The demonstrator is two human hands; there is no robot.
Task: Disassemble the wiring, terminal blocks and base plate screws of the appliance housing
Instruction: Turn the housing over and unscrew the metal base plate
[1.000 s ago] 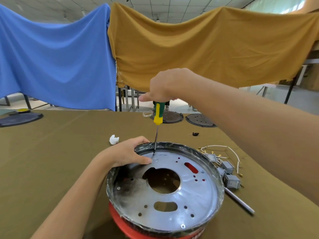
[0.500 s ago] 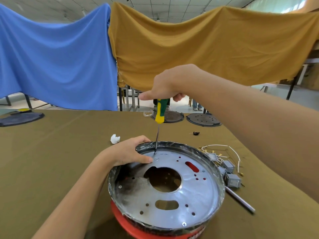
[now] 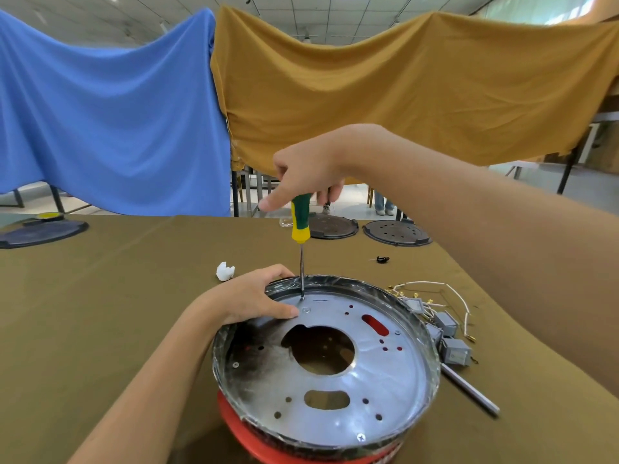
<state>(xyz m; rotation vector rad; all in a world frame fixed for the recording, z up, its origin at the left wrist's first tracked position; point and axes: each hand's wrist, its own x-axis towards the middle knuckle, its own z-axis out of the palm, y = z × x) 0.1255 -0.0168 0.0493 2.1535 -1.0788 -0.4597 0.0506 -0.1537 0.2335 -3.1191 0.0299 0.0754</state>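
Observation:
The round red appliance housing (image 3: pixel 254 443) stands upside down at the table's near edge, its shiny metal base plate (image 3: pixel 378 380) facing up. A green and yellow screwdriver (image 3: pixel 300 218) stands upright, its tip at the plate's far rim. My right hand (image 3: pixel 308 172) grips the top of its handle, index finger stretched out. On the housing's far-left rim rests my left hand (image 3: pixel 249 301), fingers curled over the edge and thumb on the plate. A screw (image 3: pixel 360 437) sits at the plate's near edge. Removed white wires (image 3: pixel 445 289) and grey terminal blocks (image 3: pixel 455 349) lie to the right.
A metal rod (image 3: pixel 469 390) lies right of the housing. A white crumpled piece (image 3: pixel 225 271) and a small black part (image 3: pixel 382 259) lie further back. Dark round plates (image 3: pixel 397 233) sit at the table's far edge, another one (image 3: pixel 40 231) at far left. Blue and mustard cloths hang behind.
My right hand has shifted on the screwdriver handle, its fingers loosening and turning. The screwdriver tip stays at the same spot on the rim. The left hand has not moved.

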